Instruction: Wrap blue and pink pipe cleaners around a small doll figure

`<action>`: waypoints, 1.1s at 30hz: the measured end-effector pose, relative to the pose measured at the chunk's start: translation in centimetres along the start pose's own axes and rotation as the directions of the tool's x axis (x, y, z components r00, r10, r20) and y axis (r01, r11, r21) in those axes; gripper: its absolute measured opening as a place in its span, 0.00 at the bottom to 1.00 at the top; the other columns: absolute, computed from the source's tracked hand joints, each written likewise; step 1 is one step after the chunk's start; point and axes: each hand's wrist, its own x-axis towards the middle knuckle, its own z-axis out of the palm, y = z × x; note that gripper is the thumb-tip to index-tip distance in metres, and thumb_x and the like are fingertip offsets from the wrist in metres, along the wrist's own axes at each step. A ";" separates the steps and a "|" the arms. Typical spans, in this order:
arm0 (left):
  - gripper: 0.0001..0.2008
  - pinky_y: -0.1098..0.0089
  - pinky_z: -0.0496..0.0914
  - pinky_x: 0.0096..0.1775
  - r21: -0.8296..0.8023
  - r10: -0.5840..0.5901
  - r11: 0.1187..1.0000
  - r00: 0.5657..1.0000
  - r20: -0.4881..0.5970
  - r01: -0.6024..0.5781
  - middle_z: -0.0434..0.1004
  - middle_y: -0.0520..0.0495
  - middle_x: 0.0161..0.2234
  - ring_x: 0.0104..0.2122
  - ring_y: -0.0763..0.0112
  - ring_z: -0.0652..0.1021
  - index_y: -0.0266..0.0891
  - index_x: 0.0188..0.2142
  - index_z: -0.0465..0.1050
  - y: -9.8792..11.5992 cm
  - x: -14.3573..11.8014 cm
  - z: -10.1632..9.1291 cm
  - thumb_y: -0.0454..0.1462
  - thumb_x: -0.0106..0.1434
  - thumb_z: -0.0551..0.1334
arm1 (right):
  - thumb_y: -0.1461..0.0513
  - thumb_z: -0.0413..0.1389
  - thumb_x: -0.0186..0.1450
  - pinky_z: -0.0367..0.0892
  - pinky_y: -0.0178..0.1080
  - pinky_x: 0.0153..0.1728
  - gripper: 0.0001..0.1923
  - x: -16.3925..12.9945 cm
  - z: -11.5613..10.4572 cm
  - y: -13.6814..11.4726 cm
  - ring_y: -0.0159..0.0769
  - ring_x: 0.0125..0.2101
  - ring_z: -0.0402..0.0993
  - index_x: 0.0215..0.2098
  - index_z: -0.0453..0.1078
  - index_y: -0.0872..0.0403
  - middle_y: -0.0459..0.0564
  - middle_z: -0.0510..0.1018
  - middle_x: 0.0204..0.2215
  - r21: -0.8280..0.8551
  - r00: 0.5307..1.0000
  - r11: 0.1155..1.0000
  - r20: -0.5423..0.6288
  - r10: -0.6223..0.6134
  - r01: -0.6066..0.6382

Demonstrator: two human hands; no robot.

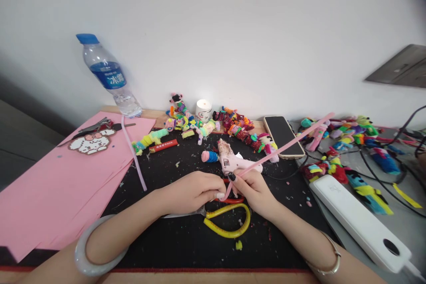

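I see my left hand [193,191] and right hand [253,188] both pinched on a pink pipe cleaner [282,146]; it is mostly straight, its shaping barely begun.

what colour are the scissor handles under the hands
Yellow, with a red one partly hidden behind, on the scissors; best seen in the head view.

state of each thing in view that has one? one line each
left hand: closed, pinching the pipe cleaner
right hand: closed, pinching the pipe cleaner
pipe cleaner: pink, mostly straight, held by both hands at its near end, slanting up to the right
bottle: capped, upright
candle: appears lit
phone: screen dark, flat
glue gun: lying on the mat
scissors: lying partly under the hands; open or shut unclear
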 end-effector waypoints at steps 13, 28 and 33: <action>0.12 0.76 0.63 0.32 -0.089 -0.112 0.991 0.983 -0.145 0.100 0.70 0.52 0.25 0.26 0.76 0.69 0.36 0.31 0.68 -0.6 0.1 0.1 0.36 0.66 0.50 | 0.53 0.46 0.67 0.51 0.32 0.18 0.24 -0.1 -0.1 0.3 0.26 0.16 0.53 0.18 0.66 0.56 0.42 0.59 0.14 0.031 0.984 0.999 -0.178 0.033 -0.028; 0.11 0.78 0.59 0.23 -0.261 -0.253 0.952 0.894 -0.370 0.161 0.66 0.55 0.21 0.18 0.81 0.63 0.35 0.32 0.69 -0.6 0.0 0.2 0.39 0.65 0.53 | 0.53 0.46 0.67 0.53 0.33 0.21 0.24 0.1 -0.1 0.2 0.26 0.17 0.55 0.19 0.67 0.56 0.42 0.60 0.15 0.179 0.980 0.984 -0.192 0.047 -0.012; 0.11 0.78 0.61 0.26 -0.223 -0.213 0.966 0.887 -0.409 0.129 0.68 0.53 0.24 0.21 0.80 0.66 0.35 0.30 0.68 -0.7 -0.1 0.1 0.37 0.65 0.52 | 0.53 0.46 0.67 0.52 0.33 0.20 0.22 -0.1 0.0 0.3 0.26 0.16 0.55 0.24 0.71 0.56 0.41 0.60 0.14 0.253 0.989 0.967 -0.135 0.067 -0.032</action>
